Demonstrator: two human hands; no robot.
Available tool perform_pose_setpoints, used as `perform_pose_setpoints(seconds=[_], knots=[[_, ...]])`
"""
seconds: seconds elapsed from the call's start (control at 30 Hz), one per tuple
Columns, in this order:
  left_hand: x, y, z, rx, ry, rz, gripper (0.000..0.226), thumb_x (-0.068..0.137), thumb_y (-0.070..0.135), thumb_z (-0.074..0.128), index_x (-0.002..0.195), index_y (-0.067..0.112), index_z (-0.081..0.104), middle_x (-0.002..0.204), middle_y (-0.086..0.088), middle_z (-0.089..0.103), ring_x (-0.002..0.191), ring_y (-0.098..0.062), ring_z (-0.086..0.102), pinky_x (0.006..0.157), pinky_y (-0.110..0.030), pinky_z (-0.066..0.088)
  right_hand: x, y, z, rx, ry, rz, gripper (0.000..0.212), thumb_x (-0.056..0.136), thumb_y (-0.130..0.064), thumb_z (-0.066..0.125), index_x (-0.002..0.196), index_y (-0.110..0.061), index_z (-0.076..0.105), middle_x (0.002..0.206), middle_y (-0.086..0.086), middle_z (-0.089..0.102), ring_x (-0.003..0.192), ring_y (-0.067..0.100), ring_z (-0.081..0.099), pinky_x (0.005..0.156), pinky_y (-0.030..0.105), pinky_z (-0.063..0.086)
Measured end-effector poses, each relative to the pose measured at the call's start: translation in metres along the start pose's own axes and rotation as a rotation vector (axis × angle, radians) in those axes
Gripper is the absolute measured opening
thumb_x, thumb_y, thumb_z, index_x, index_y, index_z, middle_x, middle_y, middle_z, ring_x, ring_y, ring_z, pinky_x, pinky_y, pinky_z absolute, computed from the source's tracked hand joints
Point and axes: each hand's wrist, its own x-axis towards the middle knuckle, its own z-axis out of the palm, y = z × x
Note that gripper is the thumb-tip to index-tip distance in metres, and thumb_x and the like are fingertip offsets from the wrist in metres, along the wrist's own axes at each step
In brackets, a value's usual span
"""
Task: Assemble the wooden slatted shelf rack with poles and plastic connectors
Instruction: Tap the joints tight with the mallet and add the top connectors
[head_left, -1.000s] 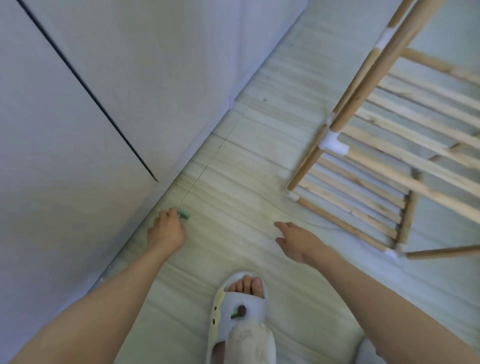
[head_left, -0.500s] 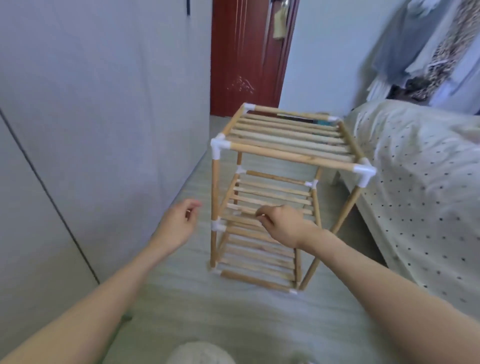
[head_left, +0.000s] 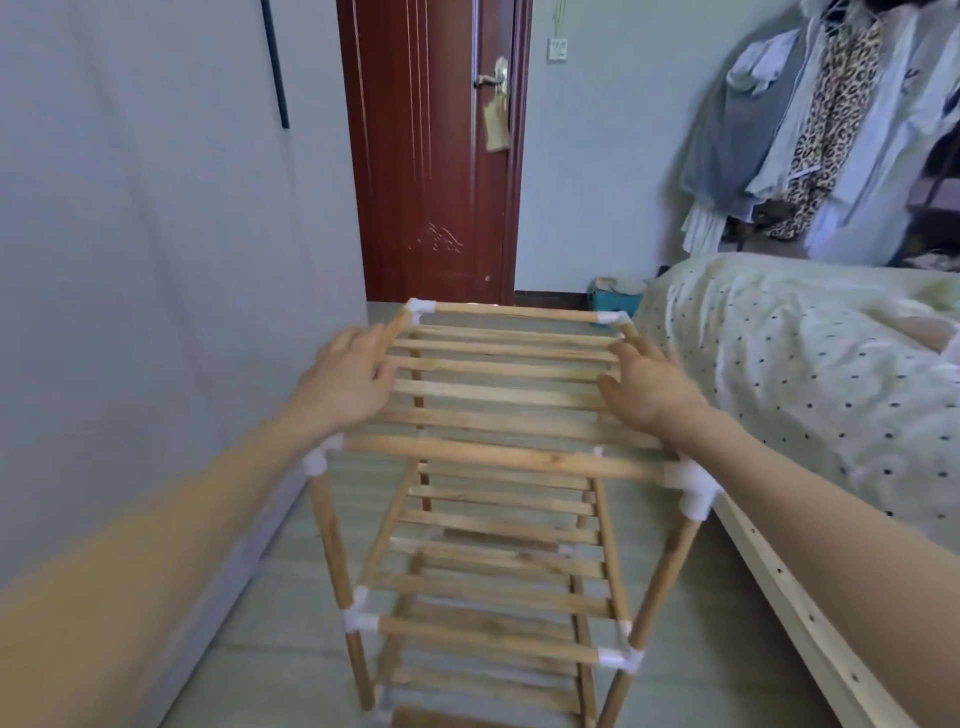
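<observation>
In the head view, the wooden rack (head_left: 498, 467) stands upright on the floor (head_left: 249, 649), between the wall at 9 o'clock and the bed (head_left: 810, 374) at 3 o'clock, with three slatted shelves already joined by poles and white connectors (head_left: 693, 488). The left hand (head_left: 348, 379) lies on the left edge of the top shelf with loose, almost straight fingers, holding nothing; the right hand (head_left: 649, 389) rests the same way on the right edge. The rack looks nearly finished. I think the risk is uneven pressing: if one side is pushed harder, a pole may slip out of a connector or the frame may lean toward the bed.
</observation>
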Motion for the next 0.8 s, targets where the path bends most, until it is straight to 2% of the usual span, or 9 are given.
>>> perform_pose_setpoints(seconds=[0.07,0.13,0.2,0.27,0.33,0.43,0.5,0.6,0.8], knots=[[0.034,-0.007,0.009,-0.133,-0.153,-0.216,0.054,0.1,0.038,0.035,0.143,0.005,0.03,0.148,-0.018,0.031,0.135,-0.033,0.03,0.111,-0.038,0.025,0.028,0.011,0.008,0.178,-0.07,0.195,0.064,0.096,-0.027,0.041,0.15,-0.016,0.009,0.155,0.014,0.011,0.139,0.036,0.021,0.112,0.047,0.025],[0.055,-0.013,0.014,-0.347,-0.258,-0.427,0.063,0.097,0.051,0.036,0.141,0.006,0.036,0.142,-0.014,0.041,0.128,-0.033,0.042,0.109,-0.042,0.034,0.042,0.018,0.011,0.367,-0.099,0.376,0.057,0.096,-0.028,0.041,0.144,-0.006,0.022,0.146,0.021,0.027,0.122,0.036,0.043,0.094,0.04,0.043],[0.066,-0.016,0.014,-0.557,-0.288,-0.571,0.056,0.093,0.055,0.044,0.124,0.009,0.052,0.109,-0.01,0.056,0.095,-0.027,0.057,0.084,-0.039,0.052,0.051,0.022,0.005,0.515,-0.129,0.461,0.043,0.096,-0.03,0.042,0.128,-0.001,0.043,0.118,0.017,0.053,0.092,0.029,0.054,0.069,0.032,0.045],[0.071,-0.014,0.011,-0.647,-0.341,-0.692,0.045,0.092,0.054,0.048,0.11,0.013,0.054,0.086,-0.008,0.054,0.072,-0.02,0.054,0.06,-0.03,0.049,0.057,0.023,-0.006,0.721,-0.196,0.558,0.029,0.096,-0.028,0.044,0.113,-0.005,0.053,0.088,0.007,0.054,0.069,0.02,0.052,0.056,0.028,0.041],[0.075,-0.012,0.007,-0.677,-0.416,-0.802,0.038,0.094,0.048,0.047,0.106,0.013,0.053,0.083,-0.007,0.055,0.069,-0.019,0.052,0.055,-0.027,0.045,0.062,0.022,-0.018,0.859,-0.274,0.681,0.02,0.096,-0.026,0.046,0.1,-0.007,0.053,0.075,0.004,0.047,0.058,0.016,0.045,0.048,0.025,0.037],[0.079,-0.009,0.0,-0.73,-0.474,-0.964,0.031,0.092,0.045,0.052,0.088,0.014,0.057,0.078,-0.006,0.053,0.066,-0.02,0.049,0.058,-0.029,0.043,0.066,0.025,-0.028,0.983,-0.388,0.811,0.026,0.097,-0.028,0.047,0.104,-0.003,0.052,0.066,0.009,0.046,0.054,0.016,0.041,0.049,0.028,0.04],[0.086,-0.003,-0.01,-0.775,-0.496,-1.057,0.032,0.092,0.046,0.051,0.079,0.017,0.057,0.075,-0.005,0.051,0.062,-0.018,0.048,0.052,-0.027,0.043,0.073,0.03,-0.036,1.045,-0.465,0.868,0.035,0.096,-0.032,0.049,0.113,-0.002,0.052,0.066,0.01,0.047,0.053,0.017,0.043,0.05,0.029,0.042],[0.101,0.006,-0.029,-0.772,-0.488,-1.143,0.037,0.092,0.052,0.046,0.084,0.018,0.058,0.08,-0.005,0.054,0.065,-0.018,0.048,0.054,-0.029,0.042,0.087,0.034,-0.047,1.137,-0.513,0.902,0.038,0.098,-0.031,0.048,0.123,-0.003,0.051,0.068,0.009,0.049,0.054,0.016,0.044,0.051,0.03,0.043],[0.101,0.024,-0.036,-0.729,-0.537,-1.18,0.025,0.1,0.038,0.037,0.099,0.016,0.05,0.084,-0.007,0.049,0.064,-0.018,0.039,0.058,-0.031,0.04,0.097,0.035,-0.053,1.112,-0.493,0.971,0.036,0.103,-0.019,0.034,0.136,-0.009,0.042,0.074,0.01,0.051,0.054,0.017,0.043,0.051,0.03,0.042]])
